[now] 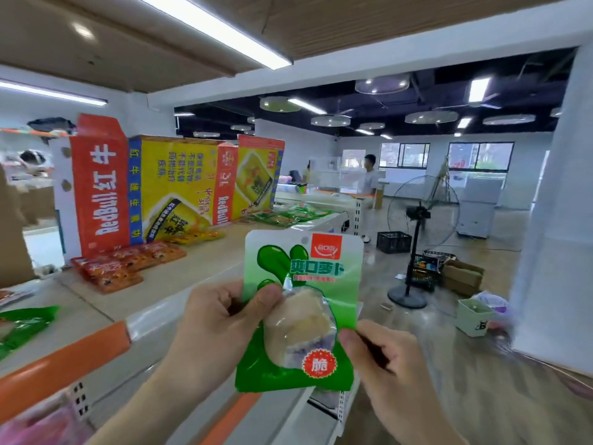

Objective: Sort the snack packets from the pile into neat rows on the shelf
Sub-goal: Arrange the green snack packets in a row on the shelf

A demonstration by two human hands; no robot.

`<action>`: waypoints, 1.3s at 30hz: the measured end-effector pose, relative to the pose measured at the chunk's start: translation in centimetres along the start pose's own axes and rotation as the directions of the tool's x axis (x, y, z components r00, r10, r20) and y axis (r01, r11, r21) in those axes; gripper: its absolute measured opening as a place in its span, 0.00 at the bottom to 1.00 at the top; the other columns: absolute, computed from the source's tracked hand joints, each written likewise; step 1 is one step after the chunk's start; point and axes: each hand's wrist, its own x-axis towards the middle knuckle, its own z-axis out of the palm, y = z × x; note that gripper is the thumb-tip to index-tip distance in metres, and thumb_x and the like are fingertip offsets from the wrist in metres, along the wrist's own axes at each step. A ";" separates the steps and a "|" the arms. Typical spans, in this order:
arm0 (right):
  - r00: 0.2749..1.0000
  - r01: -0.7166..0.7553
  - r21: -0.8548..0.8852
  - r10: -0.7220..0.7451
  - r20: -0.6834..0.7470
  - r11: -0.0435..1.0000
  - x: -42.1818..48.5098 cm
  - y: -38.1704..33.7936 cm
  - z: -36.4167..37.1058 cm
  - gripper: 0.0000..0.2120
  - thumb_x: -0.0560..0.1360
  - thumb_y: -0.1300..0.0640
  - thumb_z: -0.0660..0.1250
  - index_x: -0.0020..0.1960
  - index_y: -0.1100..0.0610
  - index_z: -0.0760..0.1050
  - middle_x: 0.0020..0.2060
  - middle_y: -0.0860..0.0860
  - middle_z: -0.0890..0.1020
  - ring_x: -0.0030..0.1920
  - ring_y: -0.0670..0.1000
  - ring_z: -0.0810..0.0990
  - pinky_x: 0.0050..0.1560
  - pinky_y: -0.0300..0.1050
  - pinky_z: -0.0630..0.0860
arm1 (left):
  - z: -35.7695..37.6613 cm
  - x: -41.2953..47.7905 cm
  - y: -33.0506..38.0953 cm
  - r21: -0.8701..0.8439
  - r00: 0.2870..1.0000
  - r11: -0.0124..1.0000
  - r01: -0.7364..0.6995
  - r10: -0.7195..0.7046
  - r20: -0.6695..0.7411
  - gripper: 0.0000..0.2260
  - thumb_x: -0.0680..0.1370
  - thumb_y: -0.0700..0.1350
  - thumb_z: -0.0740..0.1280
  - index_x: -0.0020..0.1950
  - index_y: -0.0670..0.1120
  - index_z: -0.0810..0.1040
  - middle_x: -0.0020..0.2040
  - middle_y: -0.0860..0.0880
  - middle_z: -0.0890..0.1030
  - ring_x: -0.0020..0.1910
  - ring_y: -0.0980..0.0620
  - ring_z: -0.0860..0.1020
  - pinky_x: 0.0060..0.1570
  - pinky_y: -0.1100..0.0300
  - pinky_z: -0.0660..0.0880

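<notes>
Green packet (300, 311) held upright, near centre, above shelf (199, 264) edge, print facing viewer, likely for label check before sorting. Left hand (218, 329) pinches left edge; right hand (375, 351) pinches lower right corner. Red packets (123, 264) rowed far left; green packets (288, 216) far right, likely target.

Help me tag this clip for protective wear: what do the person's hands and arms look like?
Both the left hand and the right hand are bare: no gloves, rings or watch show. Both forearms are bare as well, with no sleeve in view down to the frame's edge.
</notes>
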 end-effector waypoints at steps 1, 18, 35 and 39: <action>1.000 -0.006 -0.006 0.006 0.002 1.000 0.3 0.6 -1.1 0.17 0.76 0.46 0.66 0.31 0.50 0.75 0.22 0.48 0.66 0.25 0.41 0.64 0.27 0.36 0.58 | 1.4 0.5 -0.4 -0.011 1.000 1.000 0.003 -0.003 0.011 0.12 0.75 0.43 0.68 0.33 0.45 0.85 0.33 0.48 0.85 0.29 0.57 0.81 0.27 0.68 0.73; 0.980 -0.153 -0.018 0.149 -0.132 0.988 8.7 12.5 -9.8 0.16 0.73 0.52 0.65 0.27 0.54 0.73 0.20 0.45 0.68 0.23 0.41 0.63 0.26 0.30 0.58 | 14.6 13.9 -10.4 -0.049 0.987 0.994 -0.099 0.104 0.120 0.21 0.72 0.55 0.71 0.39 0.36 0.83 0.35 0.37 0.82 0.35 0.34 0.79 0.34 0.39 0.75; 0.959 -0.214 -0.098 0.191 -0.208 0.972 23.5 24.4 -11.4 0.14 0.74 0.59 0.67 0.31 0.59 0.77 0.21 0.44 0.72 0.24 0.39 0.66 0.26 0.30 0.61 | 21.5 31.7 -19.3 -0.129 0.985 0.985 -0.115 0.130 0.115 0.14 0.71 0.53 0.69 0.32 0.45 0.83 0.27 0.50 0.81 0.26 0.51 0.76 0.24 0.62 0.68; 0.956 -0.221 -0.043 0.208 -0.208 0.974 26.1 27.7 -12.1 0.14 0.75 0.63 0.67 0.30 0.56 0.78 0.22 0.46 0.75 0.24 0.39 0.69 0.27 0.30 0.63 | 23.0 34.7 -20.9 -0.136 0.985 0.984 -0.119 0.134 0.107 0.16 0.70 0.54 0.71 0.39 0.40 0.84 0.35 0.42 0.83 0.38 0.37 0.80 0.34 0.45 0.75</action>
